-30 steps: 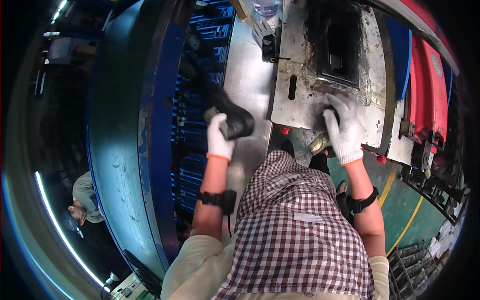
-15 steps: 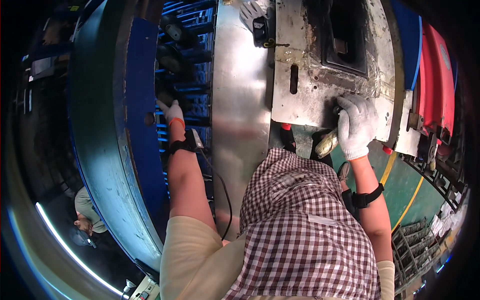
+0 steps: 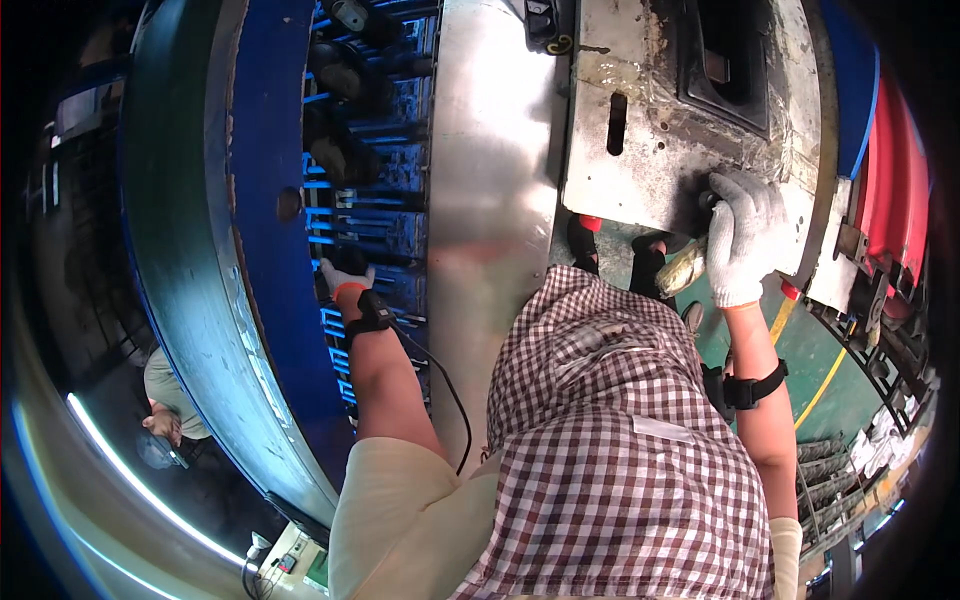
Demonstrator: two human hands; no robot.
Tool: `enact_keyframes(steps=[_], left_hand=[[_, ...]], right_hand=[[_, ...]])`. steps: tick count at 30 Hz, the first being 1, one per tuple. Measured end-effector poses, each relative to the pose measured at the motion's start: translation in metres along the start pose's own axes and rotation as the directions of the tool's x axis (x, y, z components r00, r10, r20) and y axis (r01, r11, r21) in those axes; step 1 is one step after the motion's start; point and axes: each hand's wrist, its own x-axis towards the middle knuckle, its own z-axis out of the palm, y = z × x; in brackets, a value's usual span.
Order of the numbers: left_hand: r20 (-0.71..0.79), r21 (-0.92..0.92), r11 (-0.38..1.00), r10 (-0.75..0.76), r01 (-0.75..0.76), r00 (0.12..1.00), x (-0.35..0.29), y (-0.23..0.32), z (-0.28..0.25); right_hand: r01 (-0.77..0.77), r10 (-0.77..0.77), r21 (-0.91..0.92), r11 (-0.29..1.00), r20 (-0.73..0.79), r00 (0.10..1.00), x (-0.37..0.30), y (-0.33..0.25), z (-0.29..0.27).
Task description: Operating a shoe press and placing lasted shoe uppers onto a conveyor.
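My left hand (image 3: 347,279), in a pale glove with an orange cuff, reaches into a bed of blue-lit bars (image 3: 385,215). Its thumb and fingers stand around a small dark piece (image 3: 348,258), which is mostly hidden. Beyond it, several dark, shoe-like pieces (image 3: 338,150) lie in a row along the bars. My right hand (image 3: 745,230), gloved in white, is closed at the near edge of a worn metal plate (image 3: 635,190). Its curled fingers meet a dark knob-like part, whose shape I cannot make out. Just beside that hand hangs a tan, wrapped bundle (image 3: 683,268).
A smooth metal panel (image 3: 490,170) runs between the bars and the plate. The plate carries a dark rectangular opening (image 3: 720,70). A blue wall (image 3: 265,150) borders the bars on the left. Another person (image 3: 170,410) is at lower left; a wire rack (image 3: 825,480) stands at lower right.
My left hand has moved toward me along the bars, away from the row of dark pieces. My right hand stays at the plate's edge while the view shifts. Another gloved hand at the top has gone out of view.
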Motion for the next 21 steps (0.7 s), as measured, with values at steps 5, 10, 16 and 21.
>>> enact_keyframes(steps=[5,10,16,21], left_hand=[[0.45,-0.213,0.97,-0.008,0.116,0.893,0.051,-0.029,-0.014],[0.623,-0.452,0.873,0.161,0.184,0.766,0.023,-0.067,-0.057],[0.823,-0.493,0.593,0.079,0.637,0.563,-0.044,-0.09,-0.123],[0.947,-0.295,0.809,0.179,0.508,0.265,-0.187,-0.059,-0.101]], right_hand=[[0.014,-0.014,0.009,1.0,-0.029,0.999,0.0,0.002,0.002],[-0.015,0.015,0.01,1.0,-0.033,0.999,-0.007,0.006,-0.004],[-0.019,0.022,0.041,0.999,-0.076,0.997,-0.011,0.009,0.008],[0.01,0.02,0.254,0.967,-0.113,0.993,-0.004,0.002,0.002]])
